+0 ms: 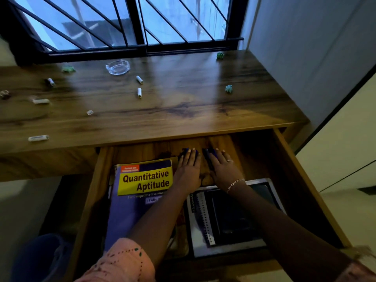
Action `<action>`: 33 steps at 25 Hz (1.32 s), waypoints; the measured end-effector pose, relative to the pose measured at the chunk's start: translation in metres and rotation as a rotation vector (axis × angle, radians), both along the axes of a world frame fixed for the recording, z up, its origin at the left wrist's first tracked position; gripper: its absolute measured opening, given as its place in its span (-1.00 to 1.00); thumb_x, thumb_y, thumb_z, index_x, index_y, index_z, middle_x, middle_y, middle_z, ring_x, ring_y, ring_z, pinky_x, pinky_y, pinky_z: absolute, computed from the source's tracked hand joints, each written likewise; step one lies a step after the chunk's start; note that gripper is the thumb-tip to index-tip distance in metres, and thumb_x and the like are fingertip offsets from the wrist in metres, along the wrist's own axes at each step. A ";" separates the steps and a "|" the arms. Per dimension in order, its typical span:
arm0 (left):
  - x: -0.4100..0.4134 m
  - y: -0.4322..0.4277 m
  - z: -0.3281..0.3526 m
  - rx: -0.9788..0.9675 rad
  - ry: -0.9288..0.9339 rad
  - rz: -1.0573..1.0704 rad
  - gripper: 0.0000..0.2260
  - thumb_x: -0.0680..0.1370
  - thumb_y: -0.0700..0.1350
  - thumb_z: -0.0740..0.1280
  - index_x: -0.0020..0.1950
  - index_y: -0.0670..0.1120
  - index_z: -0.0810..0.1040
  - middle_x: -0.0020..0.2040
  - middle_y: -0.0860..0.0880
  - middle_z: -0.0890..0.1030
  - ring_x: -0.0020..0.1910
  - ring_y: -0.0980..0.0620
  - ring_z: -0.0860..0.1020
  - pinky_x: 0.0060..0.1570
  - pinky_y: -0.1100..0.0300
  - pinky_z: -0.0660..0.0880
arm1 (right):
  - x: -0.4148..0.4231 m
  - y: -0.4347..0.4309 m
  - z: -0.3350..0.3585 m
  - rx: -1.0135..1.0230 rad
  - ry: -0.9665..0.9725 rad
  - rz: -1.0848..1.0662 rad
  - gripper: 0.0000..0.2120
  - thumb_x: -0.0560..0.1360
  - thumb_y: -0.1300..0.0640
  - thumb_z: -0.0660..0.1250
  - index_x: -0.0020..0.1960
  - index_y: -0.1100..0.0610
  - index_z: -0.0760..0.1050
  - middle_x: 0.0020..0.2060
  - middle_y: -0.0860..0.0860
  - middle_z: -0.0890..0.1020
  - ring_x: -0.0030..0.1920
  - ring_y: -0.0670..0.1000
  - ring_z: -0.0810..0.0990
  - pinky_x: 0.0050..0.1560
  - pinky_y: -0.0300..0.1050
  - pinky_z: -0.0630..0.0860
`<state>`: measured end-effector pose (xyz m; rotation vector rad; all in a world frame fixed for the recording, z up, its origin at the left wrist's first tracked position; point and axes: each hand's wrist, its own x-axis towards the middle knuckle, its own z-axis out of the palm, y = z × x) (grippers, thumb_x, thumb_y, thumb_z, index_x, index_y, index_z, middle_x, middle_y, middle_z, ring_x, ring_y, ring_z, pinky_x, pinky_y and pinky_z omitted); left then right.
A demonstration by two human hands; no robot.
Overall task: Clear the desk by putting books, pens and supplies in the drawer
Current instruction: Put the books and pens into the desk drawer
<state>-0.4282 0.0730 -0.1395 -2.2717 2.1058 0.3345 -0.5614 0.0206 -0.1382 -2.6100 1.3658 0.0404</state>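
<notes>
The wooden drawer (pixel 305 180) is pulled out under the desk (pixel 183 110). Inside it lie a blue-and-yellow "Quantitative Aptitude" book (pixel 140 190) on the left and a dark spiral notebook (pixel 230 218) on the right. Both my hands reach to the drawer's far end, palms down. My left hand (pixel 188 169) rests over dark blue pens (pixel 185 151). My right hand (pixel 221 169) covers more dark pens (pixel 208 157). How tightly either hand holds the pens is hard to make out in the dim light.
On the desktop lie several small white stubs (pixel 139 92), a glass ashtray (pixel 118 67), and crumpled green scraps (pixel 228 88). A barred window runs behind the desk. A wall and cabinet stand at the right. A dark bin (pixel 44 257) sits below left.
</notes>
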 end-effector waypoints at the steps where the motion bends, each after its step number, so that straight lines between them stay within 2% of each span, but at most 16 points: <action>1: 0.000 0.005 0.003 -0.015 0.012 0.016 -0.36 0.61 0.04 0.13 0.54 -0.16 -0.14 0.55 -0.15 -0.17 0.53 -0.09 -0.19 0.48 0.03 -0.18 | 0.000 0.003 0.003 -0.001 0.007 0.010 -0.37 0.57 -0.04 0.11 0.53 0.09 -0.08 0.51 0.16 0.04 0.50 0.20 0.03 0.47 0.03 0.06; 11: -0.022 0.095 0.023 -0.085 0.003 0.172 -0.40 0.62 0.07 0.07 0.54 -0.16 -0.10 0.55 -0.19 -0.13 0.53 -0.12 -0.16 0.48 0.01 -0.13 | -0.021 0.074 0.035 0.024 -0.056 0.105 -0.41 0.57 -0.04 0.15 0.50 0.13 0.03 0.50 0.17 0.07 0.51 0.17 0.01 0.48 0.02 0.02; 16: -0.051 0.145 0.022 -0.103 0.063 0.221 -0.38 0.61 0.17 0.02 0.54 -0.11 -0.09 0.55 -0.16 -0.14 0.53 -0.09 -0.19 0.48 0.02 -0.17 | -0.043 0.124 0.043 0.050 -0.122 0.150 -0.47 0.57 0.00 0.15 0.47 0.14 0.10 0.47 0.17 0.15 0.49 0.18 0.05 0.48 0.03 0.03; 22: -0.069 0.186 0.027 -0.133 0.097 0.241 -0.40 0.62 0.11 0.04 0.54 -0.14 -0.10 0.56 -0.14 -0.12 0.53 -0.08 -0.17 0.47 0.04 -0.17 | -0.056 0.168 0.050 0.080 -0.138 0.181 -0.50 0.59 -0.01 0.12 0.44 0.19 0.15 0.44 0.16 0.21 0.45 0.18 0.15 0.44 0.01 0.10; 26: -0.077 0.205 0.018 -0.131 0.027 0.237 -0.48 0.65 0.02 0.03 0.54 -0.13 -0.05 0.56 -0.13 -0.05 0.54 -0.09 -0.12 0.48 0.04 -0.15 | -0.064 0.193 0.040 0.115 -0.162 0.151 -0.51 0.60 -0.03 0.08 0.44 0.19 0.17 0.44 0.17 0.24 0.47 0.17 0.14 0.46 0.01 0.10; 31: -0.080 0.210 0.014 -0.162 0.000 0.212 -0.52 0.65 0.04 -0.05 0.54 -0.11 -0.01 0.56 -0.10 0.03 0.54 -0.04 -0.07 0.48 0.02 -0.18 | -0.076 0.200 0.022 -0.022 -0.146 0.267 -0.54 0.62 0.01 0.03 0.44 0.22 0.20 0.43 0.20 0.28 0.47 0.17 0.16 0.47 0.01 0.08; 33: -0.080 0.211 0.011 -0.177 -0.014 0.198 -0.52 0.65 0.04 -0.05 0.54 -0.09 -0.02 0.56 -0.09 0.03 0.54 -0.03 -0.06 0.48 0.00 -0.17 | -0.080 0.199 0.021 -0.063 -0.151 0.316 -0.51 0.59 -0.04 0.02 0.39 0.24 0.29 0.38 0.22 0.36 0.44 0.20 0.25 0.41 0.08 0.23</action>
